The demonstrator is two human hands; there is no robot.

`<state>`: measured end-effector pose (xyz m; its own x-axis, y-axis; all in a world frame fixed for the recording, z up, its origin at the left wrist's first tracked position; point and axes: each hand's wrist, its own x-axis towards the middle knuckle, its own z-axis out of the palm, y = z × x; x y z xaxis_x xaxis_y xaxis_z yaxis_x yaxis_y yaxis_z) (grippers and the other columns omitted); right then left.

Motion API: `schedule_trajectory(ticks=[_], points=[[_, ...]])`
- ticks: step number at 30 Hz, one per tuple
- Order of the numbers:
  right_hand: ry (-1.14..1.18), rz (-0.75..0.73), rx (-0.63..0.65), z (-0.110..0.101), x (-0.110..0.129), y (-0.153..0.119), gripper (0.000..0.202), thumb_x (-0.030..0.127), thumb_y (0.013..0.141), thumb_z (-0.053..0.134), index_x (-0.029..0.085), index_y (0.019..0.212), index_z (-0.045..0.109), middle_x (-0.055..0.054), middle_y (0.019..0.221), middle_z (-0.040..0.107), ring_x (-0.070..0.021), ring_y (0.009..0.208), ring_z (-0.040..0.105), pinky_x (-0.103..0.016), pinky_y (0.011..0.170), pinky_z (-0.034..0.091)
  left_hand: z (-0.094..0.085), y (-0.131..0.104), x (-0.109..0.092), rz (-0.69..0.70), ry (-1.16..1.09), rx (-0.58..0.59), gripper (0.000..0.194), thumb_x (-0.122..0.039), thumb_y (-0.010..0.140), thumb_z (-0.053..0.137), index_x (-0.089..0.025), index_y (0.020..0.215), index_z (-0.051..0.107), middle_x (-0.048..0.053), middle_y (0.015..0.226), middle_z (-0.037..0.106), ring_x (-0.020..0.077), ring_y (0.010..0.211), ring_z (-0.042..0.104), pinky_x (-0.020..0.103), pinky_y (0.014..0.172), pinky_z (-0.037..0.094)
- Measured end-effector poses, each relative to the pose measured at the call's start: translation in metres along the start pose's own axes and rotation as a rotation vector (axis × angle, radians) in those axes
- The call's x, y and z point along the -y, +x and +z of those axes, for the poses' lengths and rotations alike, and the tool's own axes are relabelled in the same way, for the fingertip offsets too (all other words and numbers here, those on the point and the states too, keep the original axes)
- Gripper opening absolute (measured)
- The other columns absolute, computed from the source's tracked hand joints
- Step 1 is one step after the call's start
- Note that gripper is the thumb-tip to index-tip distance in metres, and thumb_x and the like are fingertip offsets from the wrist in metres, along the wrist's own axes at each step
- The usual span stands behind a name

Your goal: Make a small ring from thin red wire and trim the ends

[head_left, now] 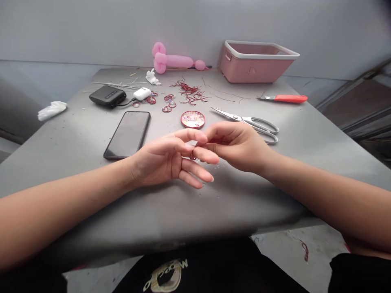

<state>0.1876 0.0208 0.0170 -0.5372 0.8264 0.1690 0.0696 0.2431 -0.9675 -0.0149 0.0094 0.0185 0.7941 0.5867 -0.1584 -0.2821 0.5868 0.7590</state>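
Head view: holds left hand (pixel 165 159) palm toward the camera, lower fingers loosely spread, thumb and upper fingers drawn together by a small dark red loop (pixel 192 156); cannot tell whether gripped or worn on a finger. Meets those fingertips with right hand (pixel 241 144), fingers curled toward thumb, tips partly hidden; cannot tell whether pinching anything. Just beyond both hands, shows a red-rimmed dish (pixel 193 127) of pale beads (pixel 192 118), then scissors (pixel 227 114) to its right, partly covered by right hand. Past left wrist, shows a dark-screened phone (pixel 128 132) flat on the grey worktop (pixel 171 207). Farther out, shows red wire rings (pixel 152 100) in small groups, a heap of wire pieces (pixel 188 88), a black device (pixel 107 96) cabled to a white case (pixel 142 94), and a red-handled cutter (pixel 290 99) at right. Along the back, shows a pink balloon (pixel 179 61) and a white-rimmed pink basket (pixel 250 71).
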Motion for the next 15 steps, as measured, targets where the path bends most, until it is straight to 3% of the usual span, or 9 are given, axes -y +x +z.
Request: schedule_trajectory(ticks=[2,4,10,15], points=[[0.061,-0.006,0.052,0.001,0.001,0.000,0.010,0.022,0.083,0.073,0.019,0.074,0.068,0.001,0.069,0.070,-0.0111,0.062,0.066,-0.026,0.061,0.056,0.001,-0.002,-0.001,-0.042,0.026,0.057,0.015,-0.020,0.083,0.070,-0.028,0.096,0.072,0.003,0.085,0.079,0.0234,0.072,0.078,0.035,0.068,0.063],[0.091,-0.039,0.079,0.003,0.001,-0.002,0.010,0.021,0.082,0.074,0.019,0.074,0.068,0.001,0.067,0.069,-0.0110,0.062,0.065,-0.026,0.062,0.057,0.005,-0.004,-0.001,-0.068,0.044,0.089,0.013,-0.019,0.085,0.069,-0.029,0.093,0.072,0.002,0.086,0.080,0.0250,0.073,0.078,0.036,0.068,0.063],[0.007,-0.201,-0.017,0.012,0.012,-0.014,0.010,0.014,0.084,0.070,0.022,0.079,0.067,0.002,0.072,0.070,-0.0099,0.064,0.066,-0.023,0.059,0.055,0.027,-0.013,-0.004,-0.125,-0.009,0.166,0.011,-0.015,0.083,0.065,-0.024,0.076,0.065,0.008,0.092,0.081,0.0396,0.094,0.076,0.047,0.064,0.064],[-0.259,-0.354,0.021,0.016,0.006,-0.019,0.017,0.023,0.095,0.052,0.022,0.080,0.059,-0.002,0.074,0.067,-0.0126,0.069,0.063,-0.028,0.065,0.056,0.027,-0.012,0.004,-0.142,-0.103,0.270,0.024,-0.003,0.083,0.054,-0.021,0.076,0.068,0.005,0.121,0.075,0.0344,0.113,0.070,0.043,0.078,0.065]])
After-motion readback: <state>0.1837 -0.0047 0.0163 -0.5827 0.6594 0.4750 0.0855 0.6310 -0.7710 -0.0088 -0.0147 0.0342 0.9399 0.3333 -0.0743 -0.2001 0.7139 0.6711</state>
